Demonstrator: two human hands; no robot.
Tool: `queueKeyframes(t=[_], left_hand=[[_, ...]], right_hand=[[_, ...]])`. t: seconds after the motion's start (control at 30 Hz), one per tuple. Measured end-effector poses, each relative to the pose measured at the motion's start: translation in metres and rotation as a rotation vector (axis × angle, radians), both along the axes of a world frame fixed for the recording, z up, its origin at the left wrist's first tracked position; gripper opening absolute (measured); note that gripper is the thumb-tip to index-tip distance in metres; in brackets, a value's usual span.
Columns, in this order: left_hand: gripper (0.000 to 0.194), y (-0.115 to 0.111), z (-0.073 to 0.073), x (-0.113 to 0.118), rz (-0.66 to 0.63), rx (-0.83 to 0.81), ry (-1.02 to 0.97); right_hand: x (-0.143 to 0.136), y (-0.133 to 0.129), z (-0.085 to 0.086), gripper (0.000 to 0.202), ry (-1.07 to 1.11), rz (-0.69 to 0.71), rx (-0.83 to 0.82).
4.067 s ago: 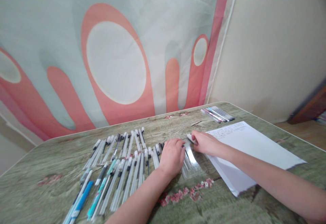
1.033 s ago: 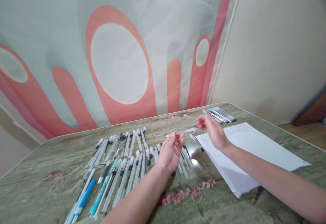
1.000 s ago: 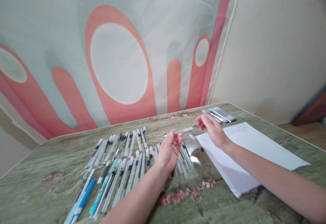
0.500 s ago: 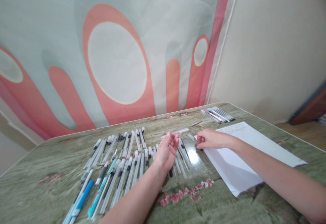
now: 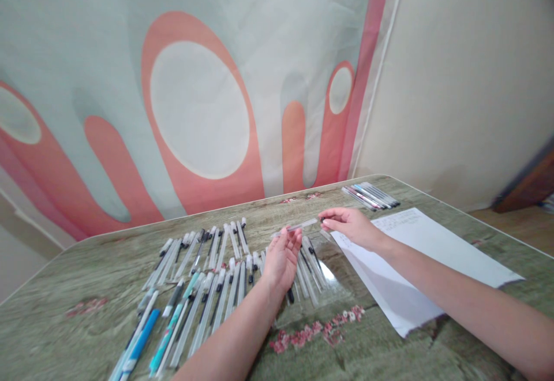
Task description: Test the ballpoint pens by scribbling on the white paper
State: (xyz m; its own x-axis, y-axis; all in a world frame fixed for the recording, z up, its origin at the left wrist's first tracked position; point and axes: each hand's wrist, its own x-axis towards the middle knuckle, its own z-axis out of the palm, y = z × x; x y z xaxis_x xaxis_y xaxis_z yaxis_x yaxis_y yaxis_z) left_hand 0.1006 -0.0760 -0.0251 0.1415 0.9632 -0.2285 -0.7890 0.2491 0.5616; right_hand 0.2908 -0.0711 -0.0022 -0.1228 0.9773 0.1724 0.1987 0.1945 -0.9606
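My left hand [image 5: 281, 261] is closed round a clear pen barrel [image 5: 307, 223], which points to the right above the table. Between the fingertips of my right hand [image 5: 351, 227] is a small black pen piece [image 5: 322, 219], just off the barrel's right end. Below my right fingers a small translucent pen cap [image 5: 325, 234] lies near the paper's corner. Several clear pens [image 5: 308, 271] rest under and beside my left hand, partly hidden by it.
Rows of clear pens and parts [image 5: 208, 300] cover the left side of the table, with a blue pen [image 5: 142, 340] at the front. A written sheet of paper [image 5: 433, 265] lies to the right. Behind it is a group of pens [image 5: 371, 195].
My right hand has lifted from the table by the paper's edge and moved up and left to the barrel's end, now with the black piece showing. My left hand has barely moved.
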Motion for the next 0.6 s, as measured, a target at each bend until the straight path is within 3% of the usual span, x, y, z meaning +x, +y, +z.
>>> queueKeyframes(t=[0.13,0.6], left_hand=[[0.006,0.0006,-0.0026,0.0005,-0.003,0.010,0.001],[0.006,-0.0017,0.0014,0.0013,-0.003,-0.004,0.006]], right_hand=[[-0.0036,-0.0007,-0.0030,0.032,0.144,-0.003,-0.001],[-0.0067,-0.0004,-0.0070,0.028,0.161,0.023,0.036]])
